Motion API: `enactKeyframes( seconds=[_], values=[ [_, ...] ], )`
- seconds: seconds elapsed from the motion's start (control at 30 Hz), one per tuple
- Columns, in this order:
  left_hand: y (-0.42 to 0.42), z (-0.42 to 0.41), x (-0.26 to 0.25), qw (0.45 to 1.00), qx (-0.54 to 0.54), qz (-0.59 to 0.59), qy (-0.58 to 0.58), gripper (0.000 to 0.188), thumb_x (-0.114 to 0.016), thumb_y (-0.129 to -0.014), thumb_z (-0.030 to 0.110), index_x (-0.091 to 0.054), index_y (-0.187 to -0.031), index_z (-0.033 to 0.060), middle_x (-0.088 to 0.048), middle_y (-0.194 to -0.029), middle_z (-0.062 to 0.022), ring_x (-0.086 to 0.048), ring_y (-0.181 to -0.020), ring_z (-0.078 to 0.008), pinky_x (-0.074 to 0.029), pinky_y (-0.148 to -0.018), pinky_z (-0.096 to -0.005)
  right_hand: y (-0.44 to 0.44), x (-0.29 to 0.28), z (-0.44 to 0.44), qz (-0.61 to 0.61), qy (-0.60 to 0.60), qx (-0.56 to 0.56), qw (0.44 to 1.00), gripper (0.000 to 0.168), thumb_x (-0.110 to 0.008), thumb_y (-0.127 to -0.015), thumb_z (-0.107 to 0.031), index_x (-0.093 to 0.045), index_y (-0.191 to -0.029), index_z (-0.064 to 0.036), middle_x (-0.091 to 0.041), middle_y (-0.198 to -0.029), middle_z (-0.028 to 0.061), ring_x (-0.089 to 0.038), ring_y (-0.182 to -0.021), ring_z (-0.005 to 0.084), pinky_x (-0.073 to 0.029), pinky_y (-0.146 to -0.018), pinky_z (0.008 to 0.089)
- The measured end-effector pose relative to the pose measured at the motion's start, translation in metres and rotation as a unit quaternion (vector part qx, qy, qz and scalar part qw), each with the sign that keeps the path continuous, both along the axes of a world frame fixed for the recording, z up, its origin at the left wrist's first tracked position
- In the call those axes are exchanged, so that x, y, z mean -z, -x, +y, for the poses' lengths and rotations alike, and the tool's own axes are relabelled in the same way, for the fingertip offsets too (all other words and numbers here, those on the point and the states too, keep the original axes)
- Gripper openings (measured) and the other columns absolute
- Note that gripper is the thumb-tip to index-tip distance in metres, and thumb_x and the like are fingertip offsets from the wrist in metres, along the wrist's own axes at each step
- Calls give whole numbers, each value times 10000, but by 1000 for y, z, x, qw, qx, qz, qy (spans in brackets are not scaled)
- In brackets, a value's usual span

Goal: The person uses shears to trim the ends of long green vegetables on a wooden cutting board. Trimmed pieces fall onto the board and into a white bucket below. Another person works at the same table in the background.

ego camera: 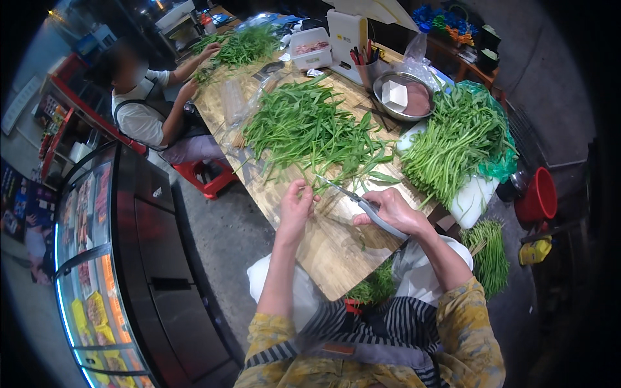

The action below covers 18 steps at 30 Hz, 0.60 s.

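My right hand [388, 211] holds a pair of scissors [369, 209] with grey handles, their blades pointing up and left. My left hand [298, 206] is just left of the blade tips, its thumb and fingertips pinched on a thin piece of green stem. Right beyond both hands a wide heap of leafy greens [310, 123], which look like water spinach, is spread on the wooden table [335, 257]. To the right lies a thick bundle of long-stemmed greens [451, 140], partly on green plastic and a white board [473, 201].
A steel bowl [405, 112], a cup of pens [367, 70] and a plastic tub of meat [310, 48] stand along the far right side. A person [145, 106] sits at the left edge, hands at another pile of greens [247, 46]. Below the table's near corner are cut greens [373, 286].
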<state>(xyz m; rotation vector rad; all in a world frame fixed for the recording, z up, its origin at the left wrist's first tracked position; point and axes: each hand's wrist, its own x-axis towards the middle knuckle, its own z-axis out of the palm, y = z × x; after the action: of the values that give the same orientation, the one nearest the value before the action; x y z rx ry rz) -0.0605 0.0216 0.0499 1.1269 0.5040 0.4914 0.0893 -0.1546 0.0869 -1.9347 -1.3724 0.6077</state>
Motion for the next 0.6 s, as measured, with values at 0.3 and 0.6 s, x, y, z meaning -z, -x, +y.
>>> enactKeyframes(
  seconds=[0.3,0.6],
  values=[
    [3,15,6,988,-37,-84,126,97,-545,-914,182,-485,-965,125,-549,-790,-46,-394,-506,-59,-334,-467,-190,-6,-6,-7,52,-69,40,995,529,-708,-716,-499,-602,-752,17,-466,-520,93,-454,-500,163,-385,-498,323],
    [-1,12,7,987,-25,-85,136,84,-541,-914,167,-472,-937,125,-544,-784,-44,-414,-518,-68,-337,-467,-201,-6,4,-8,36,-36,16,999,551,-628,-773,-539,-539,-708,1,-429,-516,107,-430,-479,224,-361,-480,357]
  ],
)
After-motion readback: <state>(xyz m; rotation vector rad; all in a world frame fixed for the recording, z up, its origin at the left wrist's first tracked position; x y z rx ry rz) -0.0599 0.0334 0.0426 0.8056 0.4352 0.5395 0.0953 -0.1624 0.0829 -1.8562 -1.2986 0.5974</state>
